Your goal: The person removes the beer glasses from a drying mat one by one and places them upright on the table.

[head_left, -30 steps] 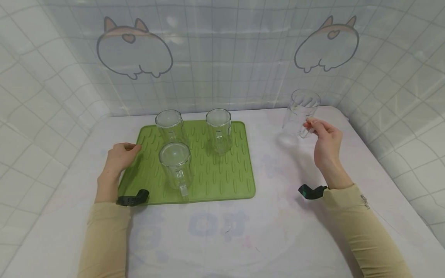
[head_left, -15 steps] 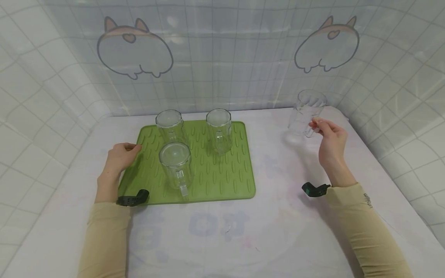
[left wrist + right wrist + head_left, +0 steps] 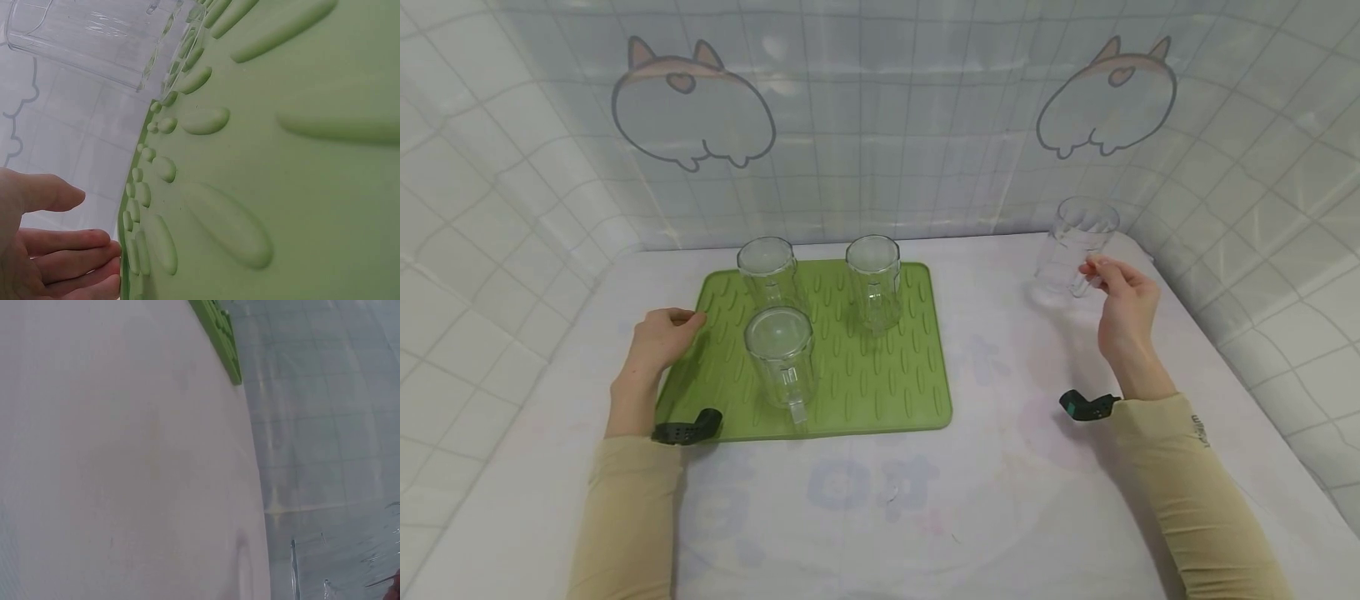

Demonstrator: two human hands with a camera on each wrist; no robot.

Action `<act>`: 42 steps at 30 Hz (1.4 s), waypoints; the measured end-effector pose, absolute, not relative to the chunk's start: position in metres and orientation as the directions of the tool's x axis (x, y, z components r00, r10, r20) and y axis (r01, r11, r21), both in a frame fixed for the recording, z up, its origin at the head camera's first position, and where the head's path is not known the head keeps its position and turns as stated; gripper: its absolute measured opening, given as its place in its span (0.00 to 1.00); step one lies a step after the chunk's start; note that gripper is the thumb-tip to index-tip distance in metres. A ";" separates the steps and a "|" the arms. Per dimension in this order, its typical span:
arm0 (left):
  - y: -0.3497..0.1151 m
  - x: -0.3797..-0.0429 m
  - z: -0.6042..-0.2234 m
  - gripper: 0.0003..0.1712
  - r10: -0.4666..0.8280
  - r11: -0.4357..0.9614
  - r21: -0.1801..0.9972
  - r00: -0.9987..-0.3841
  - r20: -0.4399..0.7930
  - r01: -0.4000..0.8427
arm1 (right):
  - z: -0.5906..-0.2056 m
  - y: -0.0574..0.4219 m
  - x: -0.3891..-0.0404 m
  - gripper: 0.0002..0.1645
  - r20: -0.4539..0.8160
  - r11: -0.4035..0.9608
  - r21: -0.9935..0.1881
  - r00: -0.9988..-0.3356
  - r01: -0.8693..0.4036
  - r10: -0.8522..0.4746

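Note:
My right hand pinches the handle of a clear glass mug near the back right of the table. Whether its bottom touches the cloth is hard to tell. A sliver of this mug shows low in the right wrist view. Three more glass mugs stand on a green ridged mat: one at back left, one at back right, one in front. The front one looks bottom up. At the mat's left edge rests my left hand, fingers loosely extended, holding nothing; the left wrist view shows its thumb apart.
The green mat lies left of centre on a white patterned tablecloth. Tile-patterned sheets with cartoon animals rise behind the table and along both sides.
My right hand has moved a little to the right, taking the glass mug with it. The left hand and the mugs on the mat have stayed put.

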State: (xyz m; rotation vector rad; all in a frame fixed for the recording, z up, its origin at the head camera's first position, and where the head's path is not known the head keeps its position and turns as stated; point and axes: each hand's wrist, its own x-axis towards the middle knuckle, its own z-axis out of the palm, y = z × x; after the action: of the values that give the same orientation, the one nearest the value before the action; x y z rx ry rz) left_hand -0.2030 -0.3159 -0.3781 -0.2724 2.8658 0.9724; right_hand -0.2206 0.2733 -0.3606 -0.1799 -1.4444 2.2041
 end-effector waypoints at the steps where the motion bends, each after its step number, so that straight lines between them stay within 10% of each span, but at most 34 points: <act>1: -0.316 -0.203 -0.378 0.41 -0.137 0.780 0.593 -0.979 -0.154 -0.202 | -0.361 0.274 -0.221 0.09 0.150 -0.317 -0.891 -0.870 -0.324 0.469; 42: -0.314 -0.200 -0.375 0.41 -0.148 0.766 0.606 -0.976 -0.158 -0.215 | -0.381 0.303 -0.234 0.10 0.029 -0.310 -0.927 -0.861 -0.213 0.508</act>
State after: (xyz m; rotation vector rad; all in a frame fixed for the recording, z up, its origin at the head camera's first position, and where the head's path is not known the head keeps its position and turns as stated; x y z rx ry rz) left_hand -0.2000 -0.3141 -0.3746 -0.2946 2.8565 0.9998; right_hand -0.2336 0.3031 -0.3806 -0.3744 -1.4950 2.1993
